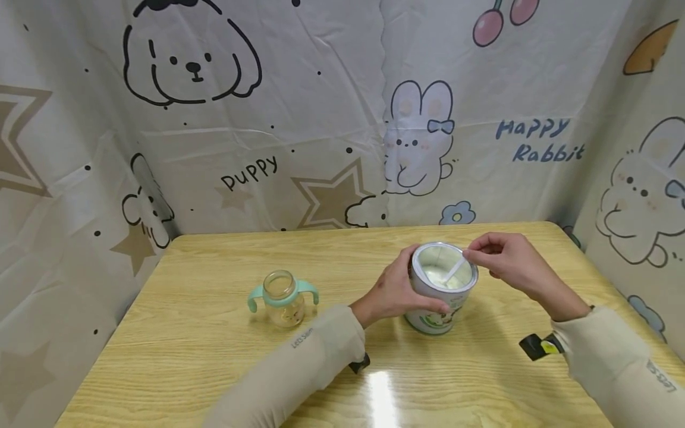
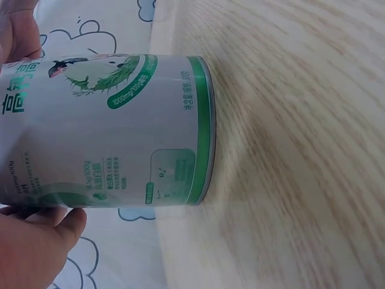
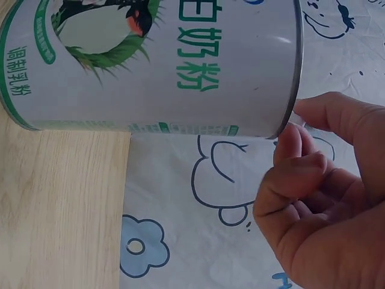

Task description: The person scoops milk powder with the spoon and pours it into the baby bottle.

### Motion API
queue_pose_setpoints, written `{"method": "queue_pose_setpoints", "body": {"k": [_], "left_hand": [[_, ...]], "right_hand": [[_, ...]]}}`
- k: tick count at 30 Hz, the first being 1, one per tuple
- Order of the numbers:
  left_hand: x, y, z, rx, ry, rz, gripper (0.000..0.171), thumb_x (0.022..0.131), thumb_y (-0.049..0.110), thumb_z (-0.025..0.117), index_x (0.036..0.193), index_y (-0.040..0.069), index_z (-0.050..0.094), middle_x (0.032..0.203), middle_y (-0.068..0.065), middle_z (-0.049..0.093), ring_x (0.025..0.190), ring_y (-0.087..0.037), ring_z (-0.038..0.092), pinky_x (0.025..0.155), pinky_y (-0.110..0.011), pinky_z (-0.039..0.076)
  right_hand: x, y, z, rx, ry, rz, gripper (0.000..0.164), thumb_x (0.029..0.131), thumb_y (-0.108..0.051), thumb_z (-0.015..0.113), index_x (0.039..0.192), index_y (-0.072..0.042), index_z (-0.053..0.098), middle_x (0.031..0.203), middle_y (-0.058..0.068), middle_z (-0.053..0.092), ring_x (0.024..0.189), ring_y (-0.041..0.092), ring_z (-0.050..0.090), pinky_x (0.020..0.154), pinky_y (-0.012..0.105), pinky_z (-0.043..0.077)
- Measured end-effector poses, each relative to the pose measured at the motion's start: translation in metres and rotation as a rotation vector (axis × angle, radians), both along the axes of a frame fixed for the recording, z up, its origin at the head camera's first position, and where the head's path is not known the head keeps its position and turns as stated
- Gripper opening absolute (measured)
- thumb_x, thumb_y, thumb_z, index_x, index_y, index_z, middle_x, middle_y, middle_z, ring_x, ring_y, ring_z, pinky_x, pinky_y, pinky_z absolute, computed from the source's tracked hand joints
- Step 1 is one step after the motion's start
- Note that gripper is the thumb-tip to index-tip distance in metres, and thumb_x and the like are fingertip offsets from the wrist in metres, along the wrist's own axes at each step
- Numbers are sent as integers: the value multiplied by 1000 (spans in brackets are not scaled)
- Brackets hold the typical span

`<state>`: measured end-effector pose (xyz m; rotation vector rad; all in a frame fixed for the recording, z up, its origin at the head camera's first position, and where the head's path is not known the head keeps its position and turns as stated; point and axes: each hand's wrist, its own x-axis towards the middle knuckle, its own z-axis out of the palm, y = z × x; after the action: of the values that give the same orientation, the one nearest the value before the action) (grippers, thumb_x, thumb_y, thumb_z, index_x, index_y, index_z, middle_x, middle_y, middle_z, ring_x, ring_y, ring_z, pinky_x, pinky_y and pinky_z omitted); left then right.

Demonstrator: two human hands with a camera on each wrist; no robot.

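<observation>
A white milk powder tin (image 1: 432,321) with a green base band stands upright and open on the table, pale powder inside it. My left hand (image 1: 395,286) grips its left side, thumb across the front and fingers round the back. In the left wrist view, parts of that hand show on both sides of the tin (image 2: 120,132). Over the tin's right rim, my right hand (image 1: 508,261) pinches the end of a white scoop (image 1: 455,269), whose handle slants down into the powder. The scoop's bowl is hidden. The right wrist view has the fingertips right at the tin's rim.
To the left of the tin stands a clear baby bottle (image 1: 286,312) without a lid, with a mint-green collar and two handles. The wooden table (image 1: 203,285) meets a printed cloth (image 1: 321,119) at the back and sides.
</observation>
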<state>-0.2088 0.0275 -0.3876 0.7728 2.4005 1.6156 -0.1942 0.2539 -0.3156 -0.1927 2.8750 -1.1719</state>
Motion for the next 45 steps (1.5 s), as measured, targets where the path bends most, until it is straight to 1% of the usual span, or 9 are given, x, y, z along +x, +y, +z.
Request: {"method": "queue_pose_setpoints", "body": {"k": [10, 17, 21, 25, 34, 37, 41, 43, 45], "left_hand": [[0, 2, -2, 13, -28, 47, 104, 67, 28, 96, 150, 16, 34, 136, -1, 53, 117, -8, 53, 103, -32, 46], [1, 2, -2, 19, -42, 53, 102, 67, 27, 96, 149, 16, 35, 135, 1, 54, 116, -8, 53, 101, -31, 46], [1, 2, -2, 28, -44, 45, 101, 67, 27, 96, 148, 16, 36, 134, 2, 54, 115, -8, 53, 100, -30, 47], [1, 2, -3, 33, -43, 38, 100, 68, 27, 95, 148, 16, 36, 133, 1, 54, 114, -7, 54, 99, -29, 47], [1, 3, -3, 41, -47, 41, 99, 67, 26, 96, 147, 16, 37, 134, 2, 54, 116, -6, 53, 102, -29, 46], [1, 3, -3, 35, -49, 45, 100, 67, 26, 96, 147, 17, 37, 134, 3, 54, 117, -7, 53, 103, -30, 45], [0, 2, -2, 20, -47, 49, 100, 67, 27, 96, 147, 17, 37, 134, 5, 54, 119, -7, 53, 104, -31, 44], [0, 3, -2, 13, -47, 50, 100, 67, 28, 96, 147, 17, 37, 135, 5, 54, 119, -7, 53, 104, -30, 44], [0, 2, -2, 12, -46, 50, 100, 66, 28, 96, 147, 16, 37, 135, 4, 54, 118, -7, 53, 104, -30, 45]], "right_hand": [[1, -8, 5, 23, -11, 65, 32, 96, -30, 69, 105, 1, 73, 97, 11, 72, 76, 20, 52, 58, 25, 48], [1, -11, 6, 22, -10, 107, 27, 96, -25, 70, 104, 0, 74, 94, 6, 73, 83, 21, 57, 68, 30, 48], [1, -12, 6, -17, -30, 114, 26, 97, -24, 69, 104, 1, 74, 93, 8, 73, 73, 17, 53, 60, 26, 45], [0, -9, 5, -98, -65, 99, 29, 98, -23, 66, 106, 5, 70, 91, 11, 72, 59, 14, 42, 49, 24, 38], [-4, 0, 2, -234, -122, -3, 31, 101, -19, 59, 112, 9, 63, 87, 1, 66, 59, 11, 41, 54, 24, 39], [-5, 6, 3, -291, -128, -40, 25, 102, -22, 59, 107, 2, 67, 87, -4, 67, 60, 11, 42, 55, 24, 41], [-6, 16, 3, -463, -159, -54, 17, 103, -18, 56, 94, -11, 67, 84, -7, 67, 60, 8, 42, 53, 20, 41], [-5, 19, 1, -474, -157, -60, 18, 103, -16, 55, 90, -12, 66, 83, -8, 67, 60, 6, 43, 52, 18, 41], [-6, 21, -1, -425, -153, -74, 18, 103, -16, 54, 91, -7, 65, 81, -8, 67, 61, 7, 44, 53, 19, 43]]}}
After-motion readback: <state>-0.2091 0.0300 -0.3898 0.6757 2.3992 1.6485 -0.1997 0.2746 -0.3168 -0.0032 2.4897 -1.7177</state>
